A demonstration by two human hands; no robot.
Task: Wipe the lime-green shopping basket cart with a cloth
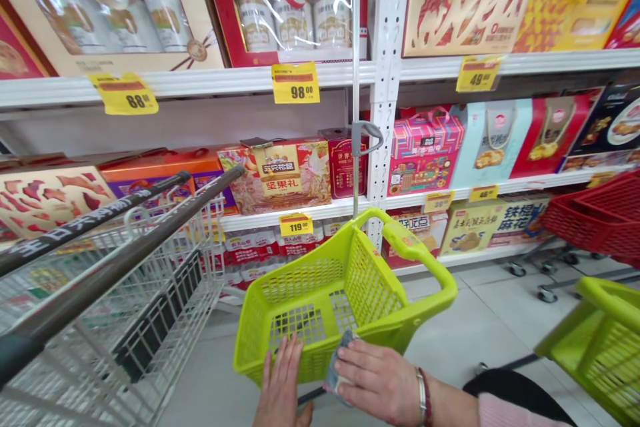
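Note:
A lime-green shopping basket (280,293) with slotted walls and a looped handle stands tilted in front of the shelves. Its inside holds no goods that I can see. My left hand (281,380) lies with fingers stretched out at the near rim and holds nothing. To its right, my right hand (373,377) presses a grey-blue cloth (333,377) against the outside of the basket's near wall. Most of the cloth is hidden under the fingers. A bracelet and a pink sleeve show at the right wrist.
Metal shopping trolleys (165,313) with dark handles stand close on the left. Another green basket (595,347) and red baskets (595,220) are on the right. White shelves (340,73) with boxed goods rise ahead; a thin metal pole (355,67) stands before them.

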